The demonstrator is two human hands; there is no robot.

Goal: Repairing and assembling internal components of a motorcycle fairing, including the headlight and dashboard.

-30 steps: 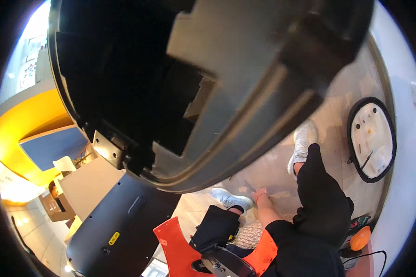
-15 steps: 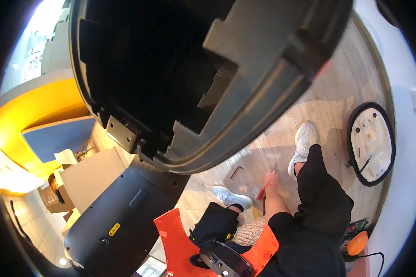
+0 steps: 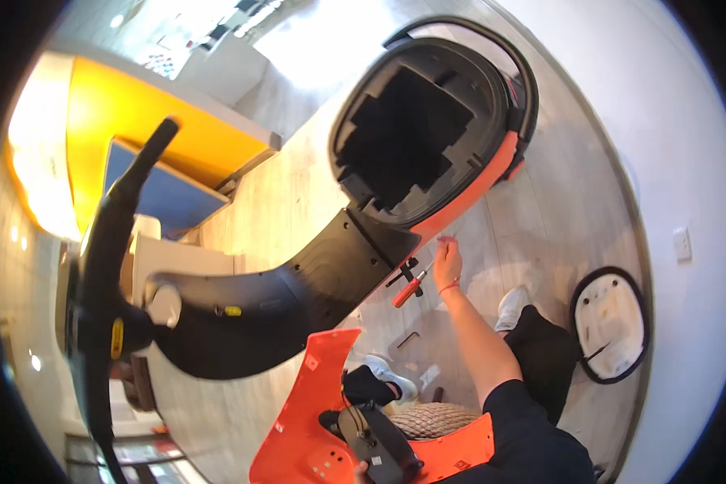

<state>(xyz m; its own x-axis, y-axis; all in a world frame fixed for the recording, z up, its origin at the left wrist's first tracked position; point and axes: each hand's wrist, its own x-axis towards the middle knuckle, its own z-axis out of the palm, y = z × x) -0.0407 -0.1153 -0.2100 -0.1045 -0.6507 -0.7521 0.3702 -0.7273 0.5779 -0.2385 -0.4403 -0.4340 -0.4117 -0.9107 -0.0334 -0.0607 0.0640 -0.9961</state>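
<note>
My right hand is raised beside the red lower side of a scooter. Its fingers are closed around the shaft of a red-handled screwdriver, whose handle points down and left. At the bottom edge, part of my left hand shows, its thumb against an orange body panel. The other fingers are hidden behind that panel. A black lamp-like unit with thin wires is fixed in the panel's middle. The scooter's seat opening gapes, showing a dark hollow inside.
An oval seat base, white with a black rim, lies on the floor at right. An L-shaped hex key lies near my shoes. A woven seat is beneath me. Handlebars stand at left, before a yellow partition.
My right hand has come up from the floor with the screwdriver, toward the scooter's side. The view has shifted, so the whole scooter now shows. My left hand stays at the orange panel.
</note>
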